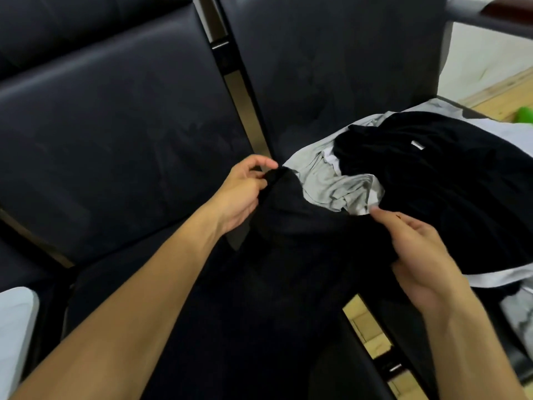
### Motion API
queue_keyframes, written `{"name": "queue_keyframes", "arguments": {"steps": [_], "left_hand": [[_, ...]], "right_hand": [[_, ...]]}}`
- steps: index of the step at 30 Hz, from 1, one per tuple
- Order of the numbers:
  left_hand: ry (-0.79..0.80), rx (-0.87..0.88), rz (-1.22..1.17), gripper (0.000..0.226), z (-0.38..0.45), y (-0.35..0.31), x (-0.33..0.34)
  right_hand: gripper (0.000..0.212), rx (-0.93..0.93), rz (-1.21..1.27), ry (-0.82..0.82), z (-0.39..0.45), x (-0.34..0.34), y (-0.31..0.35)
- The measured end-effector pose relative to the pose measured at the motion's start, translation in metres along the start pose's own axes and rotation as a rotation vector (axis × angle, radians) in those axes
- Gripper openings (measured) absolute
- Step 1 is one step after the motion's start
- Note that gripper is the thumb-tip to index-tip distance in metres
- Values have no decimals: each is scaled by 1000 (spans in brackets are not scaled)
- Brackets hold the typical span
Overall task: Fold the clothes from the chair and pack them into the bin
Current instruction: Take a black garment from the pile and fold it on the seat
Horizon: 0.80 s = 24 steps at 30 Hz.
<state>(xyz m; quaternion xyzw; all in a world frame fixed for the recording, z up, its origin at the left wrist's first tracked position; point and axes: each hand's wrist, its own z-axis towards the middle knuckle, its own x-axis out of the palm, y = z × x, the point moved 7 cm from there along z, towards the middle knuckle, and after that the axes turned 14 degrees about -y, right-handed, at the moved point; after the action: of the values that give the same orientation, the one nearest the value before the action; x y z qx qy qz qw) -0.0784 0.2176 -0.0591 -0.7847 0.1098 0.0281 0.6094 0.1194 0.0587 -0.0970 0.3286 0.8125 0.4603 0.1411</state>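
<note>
Over chair seat: left hand fingers pinch black garment; right hand fingers grip its other edge.

left hand pinches black garment | right hand grips it | chair

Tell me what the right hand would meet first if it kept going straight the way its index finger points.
Probably the crumpled grey garment. The right hand points its index finger up and left, and the fingertip already sits at that garment's lower edge, beside the black garment the left hand pinches. Depth is unclear, so contact is uncertain.
</note>
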Motion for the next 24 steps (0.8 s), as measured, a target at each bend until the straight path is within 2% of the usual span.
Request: {"name": "queue_keyframes", "arguments": {"steps": [3,5,7,9,11,15,19,21,24], "left_hand": [[8,63,76,42,17,-4,29],[36,101,251,28,26,-1,53],[144,106,447,14,30,9,79],[265,99,617,28,35,25,101],[312,120,711,34,40,36,114],[297,130,623,31,51,36,132],[164,144,465,29,60,23,133],[129,222,529,26,64,19,132],[153,344,744,16,67,24,131]], "right_hand": [[27,-7,-222,6,3,-22,-1],[22,-48,-337,-35,6,-34,0],[19,-62,-382,-39,8,-43,2],[18,-63,-403,-26,12,-46,1],[17,-74,-479,-35,17,-50,-4],[15,-142,-834,-128,31,-66,-10],[11,-191,-980,-132,30,-67,-10],[12,-194,-975,-71,28,-65,-10],[5,-150,-873,-4,20,-65,-6]]}}
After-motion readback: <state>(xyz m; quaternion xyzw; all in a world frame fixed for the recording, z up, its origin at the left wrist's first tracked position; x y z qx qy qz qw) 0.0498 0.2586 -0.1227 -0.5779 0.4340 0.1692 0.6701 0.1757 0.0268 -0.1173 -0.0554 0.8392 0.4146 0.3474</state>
